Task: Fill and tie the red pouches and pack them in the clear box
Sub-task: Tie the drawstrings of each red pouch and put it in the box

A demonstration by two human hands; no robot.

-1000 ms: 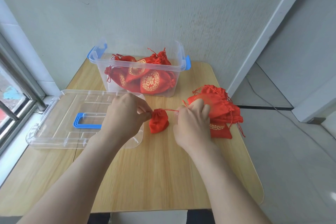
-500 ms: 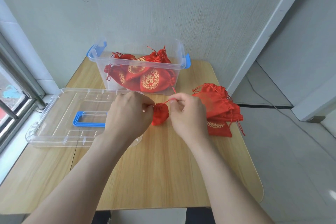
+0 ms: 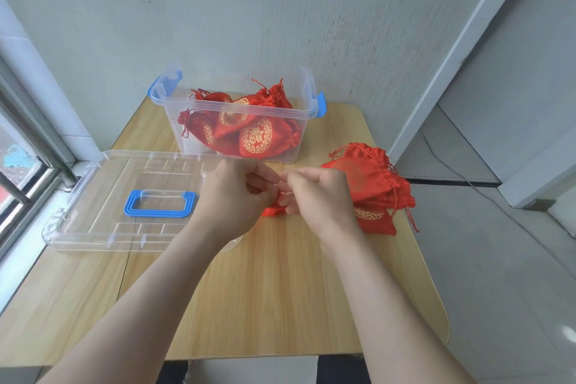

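View from the head, looking down at a light wooden table (image 3: 265,290) set against a pale wall.

Near the table's centre, 2 bare hands meet fingertip to fingertip over 1 small red pouch (image 3: 272,211). The left hand (image 3: 237,196) has its fingers curled, with thumb and forefinger pinching the pouch's top. The right hand (image 3: 318,196) also curls its fingers in and pinches the same gathered top. Only the pouch's lower part shows below the knuckles, resting on the table. The hands hide its cord.

At 12 o'clock from the hands stands the clear box (image 3: 170,101), open, with blue clips at both ends. It holds several filled pouches (image 3: 255,137), red with round gold prints.

At 3 o'clock, touching the right hand's far side, lies a pile of flat red pouches (image 3: 367,178) with loose cords.

At 9 o'clock lies the clear lid (image 3: 103,196), flat on the table, with a blue handle (image 3: 160,203). The left hand overlaps its right edge.
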